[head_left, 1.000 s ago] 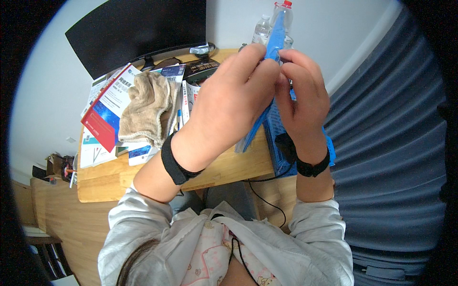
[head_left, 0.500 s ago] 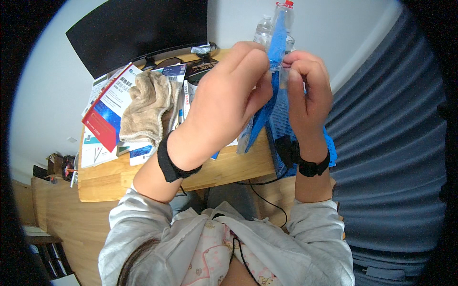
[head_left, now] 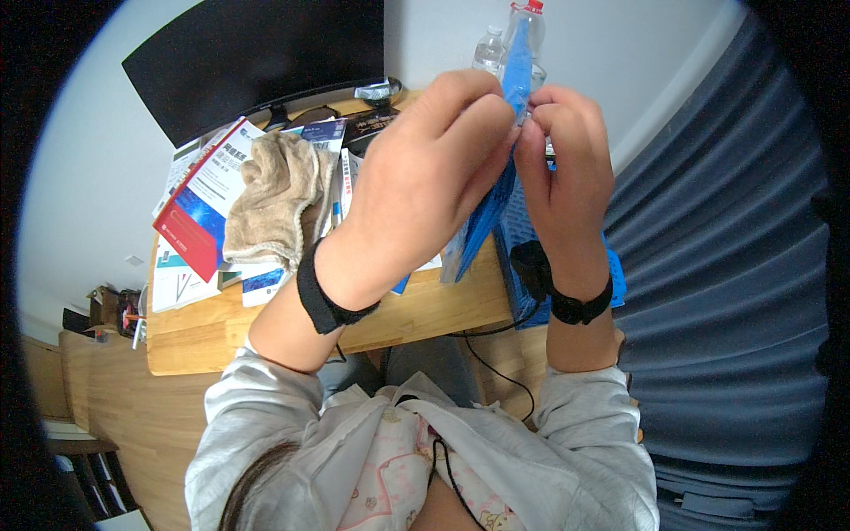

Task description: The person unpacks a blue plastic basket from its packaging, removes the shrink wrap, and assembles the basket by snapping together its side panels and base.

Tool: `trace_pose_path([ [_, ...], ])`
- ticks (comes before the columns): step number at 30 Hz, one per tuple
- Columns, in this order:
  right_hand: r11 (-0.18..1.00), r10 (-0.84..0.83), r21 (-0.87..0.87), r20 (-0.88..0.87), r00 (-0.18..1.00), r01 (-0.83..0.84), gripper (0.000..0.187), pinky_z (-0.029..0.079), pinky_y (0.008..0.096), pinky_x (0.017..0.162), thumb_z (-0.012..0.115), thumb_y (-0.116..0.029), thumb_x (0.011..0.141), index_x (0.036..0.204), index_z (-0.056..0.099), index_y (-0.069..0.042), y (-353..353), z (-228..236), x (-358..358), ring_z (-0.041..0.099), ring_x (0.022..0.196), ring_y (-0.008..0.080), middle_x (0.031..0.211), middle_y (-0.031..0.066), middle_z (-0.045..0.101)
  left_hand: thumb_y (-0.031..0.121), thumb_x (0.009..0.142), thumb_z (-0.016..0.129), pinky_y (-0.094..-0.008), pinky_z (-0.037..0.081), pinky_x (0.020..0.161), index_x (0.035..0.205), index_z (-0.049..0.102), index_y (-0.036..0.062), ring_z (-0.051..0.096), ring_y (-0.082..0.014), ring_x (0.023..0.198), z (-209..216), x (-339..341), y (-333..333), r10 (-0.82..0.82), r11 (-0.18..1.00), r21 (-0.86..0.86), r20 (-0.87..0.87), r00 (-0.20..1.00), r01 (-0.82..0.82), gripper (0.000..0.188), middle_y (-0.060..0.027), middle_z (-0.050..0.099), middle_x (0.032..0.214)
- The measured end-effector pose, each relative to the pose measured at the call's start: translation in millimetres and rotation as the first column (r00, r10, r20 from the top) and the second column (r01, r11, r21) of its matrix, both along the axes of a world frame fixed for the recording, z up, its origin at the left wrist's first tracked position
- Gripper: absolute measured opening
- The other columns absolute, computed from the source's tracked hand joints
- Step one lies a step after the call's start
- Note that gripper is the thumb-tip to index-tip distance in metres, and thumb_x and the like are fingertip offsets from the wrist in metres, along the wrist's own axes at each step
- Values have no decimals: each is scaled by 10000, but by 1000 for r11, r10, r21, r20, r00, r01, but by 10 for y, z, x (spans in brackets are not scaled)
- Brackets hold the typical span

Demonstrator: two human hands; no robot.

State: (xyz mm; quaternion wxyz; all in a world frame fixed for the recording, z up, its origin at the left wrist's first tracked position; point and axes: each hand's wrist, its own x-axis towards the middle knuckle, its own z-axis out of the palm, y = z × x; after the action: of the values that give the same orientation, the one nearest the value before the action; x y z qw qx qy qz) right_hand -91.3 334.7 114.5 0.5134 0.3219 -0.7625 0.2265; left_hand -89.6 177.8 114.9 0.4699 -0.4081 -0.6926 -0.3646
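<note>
Above the desk I hold up a thin blue packet point(head_left: 518, 66) with clear plastic along its edges, seen nearly edge-on. My left hand point(head_left: 434, 164) is closed on its near side, thumb and fingers pressed together. My right hand point(head_left: 571, 164) pinches at the same middle part from the right, its fingertips almost meeting the left ones. The packet's lower end point(head_left: 478, 230) hangs below my hands, with a clear film edge at its left. What lies exactly between the fingertips is hidden. Black straps circle both wrists.
Behind the packet stand clear bottles point(head_left: 489, 49), one red-capped. A blue perforated basket point(head_left: 615, 279) sits below my right hand. Left on the wooden desk point(head_left: 425, 310) are books point(head_left: 199, 221), a beige cloth point(head_left: 274, 195) and a monitor point(head_left: 266, 62). A dark curtain point(head_left: 717, 292) hangs at right.
My right fingertips have moved slightly left, closer to the left ones, and both hands now meet at the packet. The packet has turned a little.
</note>
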Motion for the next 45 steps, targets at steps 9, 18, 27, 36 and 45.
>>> trace_pose_path([
  [9,962,55,-274,149,987,-12,89,502,349,658,504,-93,860,890,508,-9,-2,-82,-72,614,744,272,886,151,587,20,818,582,-297,476,620,907,526,19,586,-270,726,-58,-45,28,-112,985,144,109,988,96,106,-127,575,873],
  [18,591,603,-776,244,760,-220,157,553,295,695,358,-94,950,881,440,21,71,-107,-139,652,775,238,931,194,600,35,874,552,-230,502,665,821,465,7,619,-132,764,-99,-102,11,-356,892,392,311,881,223,105,-130,622,903],
  [27,324,770,-935,175,614,-140,151,563,317,727,331,-120,946,915,413,4,86,-123,-140,642,849,288,973,233,580,61,918,496,-249,526,772,877,469,18,636,-167,890,-141,-223,-33,-733,618,704,357,579,349,65,-136,630,960],
  [36,172,840,-981,101,533,-85,189,544,348,697,357,-163,930,979,395,16,172,-203,-272,632,809,298,943,205,571,147,908,551,-237,500,726,882,489,57,637,-127,829,-260,-409,-65,-683,683,692,492,540,233,113,-67,657,877],
  [45,47,891,-998,24,453,-40,190,536,347,712,361,-168,931,985,405,9,194,-301,-388,620,826,291,948,209,575,145,766,693,-328,435,776,1091,479,6,560,-256,952,-292,-474,-35,-6,940,336,200,980,-62,413,-135,578,1036],
])
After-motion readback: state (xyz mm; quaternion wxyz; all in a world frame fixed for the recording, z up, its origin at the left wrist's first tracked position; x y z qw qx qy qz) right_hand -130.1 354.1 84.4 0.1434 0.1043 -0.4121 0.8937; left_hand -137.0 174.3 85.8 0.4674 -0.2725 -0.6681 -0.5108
